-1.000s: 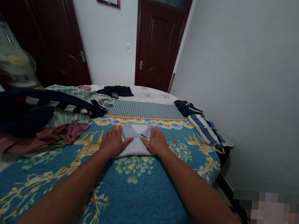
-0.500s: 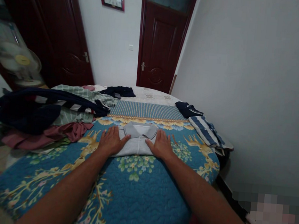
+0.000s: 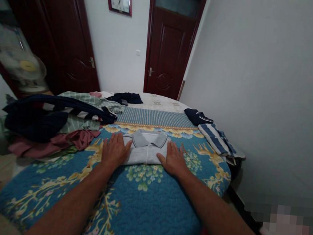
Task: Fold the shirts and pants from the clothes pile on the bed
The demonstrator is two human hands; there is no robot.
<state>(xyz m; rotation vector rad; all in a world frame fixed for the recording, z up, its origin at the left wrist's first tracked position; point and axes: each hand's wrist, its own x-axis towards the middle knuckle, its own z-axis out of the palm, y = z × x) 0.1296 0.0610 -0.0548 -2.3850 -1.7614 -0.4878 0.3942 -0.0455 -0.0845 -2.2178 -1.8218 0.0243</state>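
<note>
A grey-and-white striped polo shirt lies folded on the blue floral quilted cover, its grey collar pointing away from me. My left hand rests flat at the shirt's left edge, thumb on the fabric and fingers stretched forward. At the opposite edge my right hand lies the same way, palm down, its thumb reaching inward over the shirt. Neither hand grips the cloth; both are open.
On the left is a heap of loose clothes, with a navy garment and a pink garment. Toward the right edge lie a folded navy shirt and a blue-and-white striped garment. A wall runs along the right side.
My hands have slid slightly outward on the shirt, and the left thumb has drawn back toward its edge. The view has shifted a little; the shirt remains folded in place.
</note>
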